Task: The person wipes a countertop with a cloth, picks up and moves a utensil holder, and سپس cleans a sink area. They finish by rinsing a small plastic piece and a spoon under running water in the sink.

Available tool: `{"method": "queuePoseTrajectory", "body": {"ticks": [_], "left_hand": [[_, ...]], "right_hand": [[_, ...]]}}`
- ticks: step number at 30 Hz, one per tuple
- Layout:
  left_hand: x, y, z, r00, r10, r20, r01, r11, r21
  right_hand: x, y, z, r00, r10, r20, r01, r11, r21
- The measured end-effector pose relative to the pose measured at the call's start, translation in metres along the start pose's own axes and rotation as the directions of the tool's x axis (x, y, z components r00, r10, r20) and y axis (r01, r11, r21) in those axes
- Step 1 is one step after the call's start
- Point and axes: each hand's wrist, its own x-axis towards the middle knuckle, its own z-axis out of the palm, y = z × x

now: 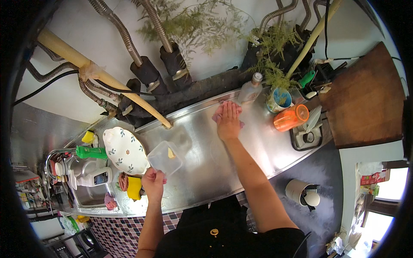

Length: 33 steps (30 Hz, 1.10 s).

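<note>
My left hand [153,184] grips the near corner of a translucent plastic container [158,163], tilted over the stainless-steel counter [200,161]. A small pale-yellow piece [171,153] shows within the container's outline; I cannot tell whether it is inside or beneath. Farther back, my right hand [229,121] presses flat on a crumpled pink cloth [219,112] against the counter, close to its raised back edge. Just right of the cloth stands a clear glass bottle [251,90]. A white leaf-patterned dish [124,150] rests left of the container.
At left, a sink [93,196] holds a white spray bottle [93,177], with a green bottle [91,152] above and a yellow sponge [134,188] alongside. An orange jar [290,118], a plant cup [274,101] and a drying tray [306,138] stand right. A wooden pole [138,101] slants down to the counter's back.
</note>
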Motion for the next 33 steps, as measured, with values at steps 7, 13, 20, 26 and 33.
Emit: {"method": "queuePoseTrajectory", "body": {"ticks": [7,13,20,26,33], "left_hand": [[-0.005,0.003,0.002,0.997,-0.046,0.059,0.046,0.999,0.008],[-0.003,0.004,0.004,0.995,-0.045,0.093,0.040,0.998,0.051],[-0.006,0.009,-0.008,0.992,-0.037,0.119,0.031,0.998,0.052],[-0.004,0.007,-0.013,0.987,-0.014,0.160,0.002,0.997,0.077],[-0.011,0.014,-0.017,0.980,0.001,0.201,-0.013,0.998,0.056]], "right_hand": [[-0.061,-0.097,-0.014,0.880,-0.472,0.053,0.458,0.873,0.170],[-0.083,0.015,-0.011,0.977,-0.207,-0.047,0.202,0.976,-0.086],[-0.134,0.005,-0.010,0.959,0.209,-0.190,-0.057,0.802,0.594],[-0.204,-0.076,-0.057,0.854,-0.519,-0.024,0.518,0.846,0.128],[-0.171,0.127,-0.065,0.960,0.135,-0.244,-0.102,0.984,0.145]]}}
